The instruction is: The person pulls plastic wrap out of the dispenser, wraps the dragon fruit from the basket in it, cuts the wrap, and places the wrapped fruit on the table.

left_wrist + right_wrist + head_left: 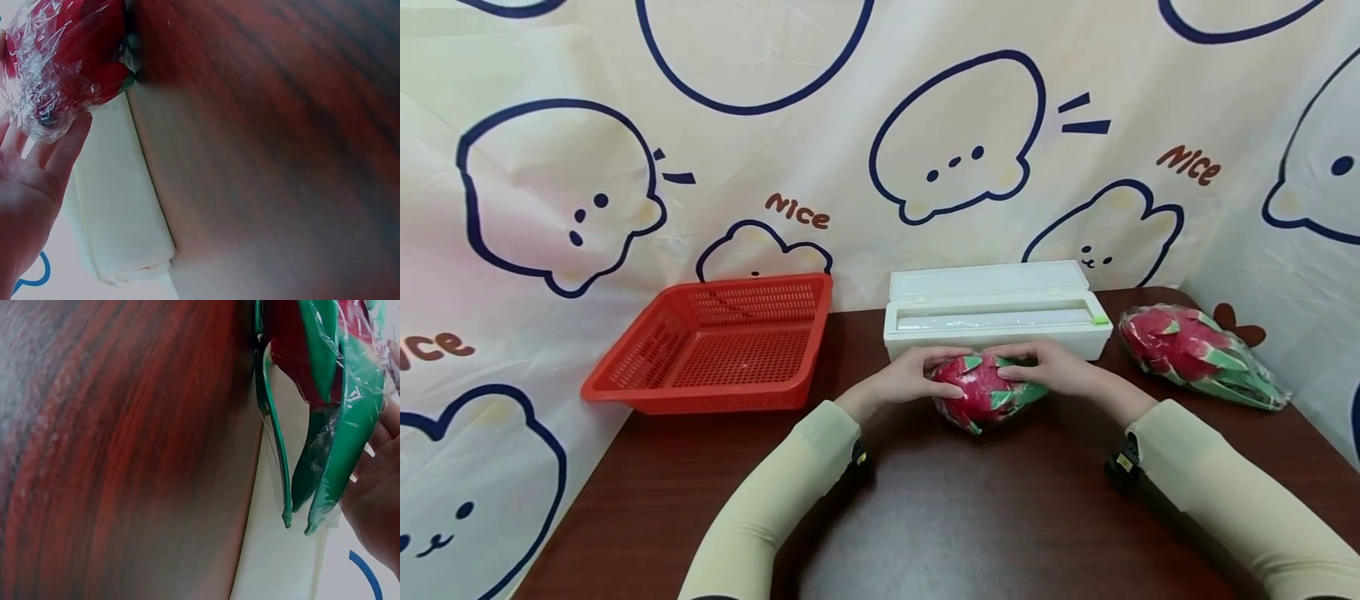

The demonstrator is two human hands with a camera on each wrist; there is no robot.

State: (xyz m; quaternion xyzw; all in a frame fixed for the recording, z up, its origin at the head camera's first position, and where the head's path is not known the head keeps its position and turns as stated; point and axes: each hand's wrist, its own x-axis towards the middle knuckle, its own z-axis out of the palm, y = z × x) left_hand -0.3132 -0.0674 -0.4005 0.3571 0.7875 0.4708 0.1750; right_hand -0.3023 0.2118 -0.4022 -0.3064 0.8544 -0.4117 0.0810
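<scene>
A pink dragon fruit (973,392) with green scales, covered in clear plastic film, lies on the table between both hands. My left hand (910,377) holds its left end, thumb on the near side and fingers over the far side. At the other end, my right hand (1054,367) grips the fruit the same way. Crinkled film gathers by the left fingers on the wrapped fruit (75,56) in the left wrist view. Long green scale tips (334,469) show under the film in the right wrist view. Right behind the fruit stands a white cling film box (917,341), its lid raised.
On the left sits a red plastic basket (805,371) with slotted walls. A second film-wrapped dragon fruit (1187,337) lies at the right, near a brown flower-shaped thing (1247,333). Behind the dark wooden table (970,517) hangs a printed cloth (775,150).
</scene>
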